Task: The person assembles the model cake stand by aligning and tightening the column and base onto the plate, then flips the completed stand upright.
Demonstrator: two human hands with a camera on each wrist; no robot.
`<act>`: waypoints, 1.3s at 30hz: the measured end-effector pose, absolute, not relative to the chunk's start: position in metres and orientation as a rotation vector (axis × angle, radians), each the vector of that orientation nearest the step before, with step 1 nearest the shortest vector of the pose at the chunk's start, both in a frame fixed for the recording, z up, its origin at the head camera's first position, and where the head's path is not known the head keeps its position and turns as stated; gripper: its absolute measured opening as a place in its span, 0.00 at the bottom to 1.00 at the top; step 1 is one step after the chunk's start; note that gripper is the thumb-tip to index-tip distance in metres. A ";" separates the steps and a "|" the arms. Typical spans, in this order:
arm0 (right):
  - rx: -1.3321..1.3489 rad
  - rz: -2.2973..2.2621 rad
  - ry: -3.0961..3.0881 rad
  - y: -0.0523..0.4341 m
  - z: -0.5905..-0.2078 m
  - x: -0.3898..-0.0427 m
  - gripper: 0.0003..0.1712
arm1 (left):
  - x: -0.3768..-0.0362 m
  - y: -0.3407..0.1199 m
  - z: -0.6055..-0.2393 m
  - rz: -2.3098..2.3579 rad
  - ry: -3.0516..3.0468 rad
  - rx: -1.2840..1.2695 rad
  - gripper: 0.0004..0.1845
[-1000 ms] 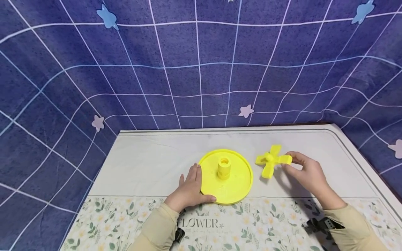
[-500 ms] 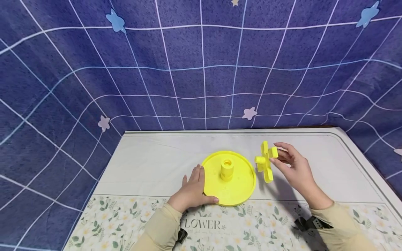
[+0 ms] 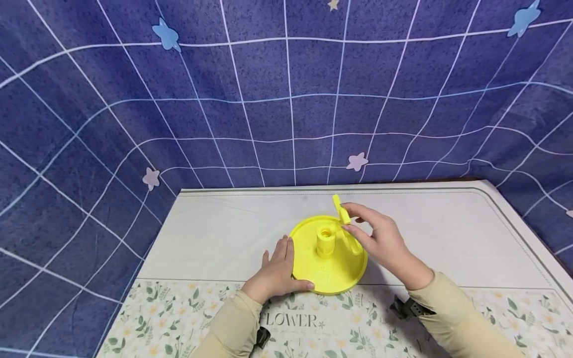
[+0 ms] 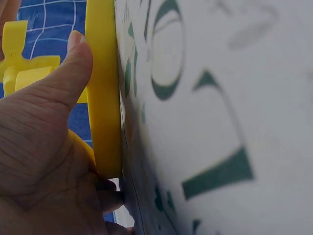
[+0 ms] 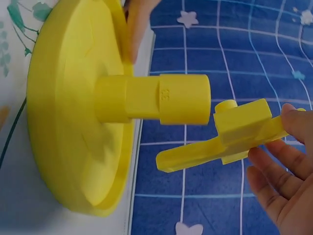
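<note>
A yellow round base point(image 3: 320, 279) with a raised rim and a hollow upright post point(image 3: 326, 246) at its centre lies flat on the table. My left hand point(image 3: 278, 273) rests against its left edge, fingers along the rim and thumb at the near side. Above the base's right half, my right hand point(image 3: 386, 239) pinches one arm of a yellow four-armed piece point(image 5: 243, 122) between thumb and fingers. That piece is tilted, with a short round stub at its hub. In the right wrist view the stub is close beside the post's open top, with a small gap between.
A white tablecloth point(image 3: 224, 233) with a floral near part and printed lettering covers the table. Behind it hangs a blue curtain point(image 3: 250, 119) with a grid of lines and star shapes.
My right hand has carried the four-armed piece leftward from beside the base to over it, turning it as it moved. My left hand has kept its place at the rim.
</note>
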State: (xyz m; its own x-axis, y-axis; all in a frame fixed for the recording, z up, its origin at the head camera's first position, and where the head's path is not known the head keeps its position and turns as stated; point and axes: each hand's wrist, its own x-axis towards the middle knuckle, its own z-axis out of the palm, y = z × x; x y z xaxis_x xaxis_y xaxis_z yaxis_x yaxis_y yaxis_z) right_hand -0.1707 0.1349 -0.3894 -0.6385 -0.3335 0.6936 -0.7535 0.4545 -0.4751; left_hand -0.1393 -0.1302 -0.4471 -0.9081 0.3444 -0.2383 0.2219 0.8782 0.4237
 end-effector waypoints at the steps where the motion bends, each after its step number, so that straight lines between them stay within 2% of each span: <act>1: 0.932 1.043 -2.194 0.132 -0.390 -0.171 0.29 | -0.139 -0.130 -0.447 0.571 2.740 0.424 0.67; 16: 1.220 0.409 -2.132 0.096 -0.393 -0.165 0.28 | -0.140 -0.131 -0.448 0.543 2.741 0.429 0.67; 21: 1.255 0.243 -2.217 0.089 -0.397 -0.160 0.34 | -0.140 -0.130 -0.449 0.521 2.740 0.434 0.67; 24: 1.260 0.183 -2.271 0.086 -0.400 -0.158 0.34 | -0.140 -0.130 -0.449 0.509 2.741 0.438 0.67; 29: 1.264 0.274 -2.271 0.087 -0.401 -0.160 0.27 | -0.140 -0.130 -0.448 0.514 2.741 0.439 0.67; 32: 1.224 0.413 -2.254 0.093 -0.398 -0.165 0.28 | -0.139 -0.130 -0.448 0.516 2.751 0.437 0.67; 39: 0.919 0.779 -2.364 0.114 -0.394 -0.182 0.24 | -0.139 -0.131 -0.448 0.535 2.758 0.433 0.67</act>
State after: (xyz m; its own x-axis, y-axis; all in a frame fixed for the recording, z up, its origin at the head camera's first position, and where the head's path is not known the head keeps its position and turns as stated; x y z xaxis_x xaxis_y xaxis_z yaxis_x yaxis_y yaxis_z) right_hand -0.1820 0.1139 -0.3944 -0.6571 -0.4434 0.6096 -0.7189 0.6119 -0.3298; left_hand -0.1390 -0.1311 -0.4483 -0.9102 0.3445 -0.2301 0.2334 0.8854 0.4020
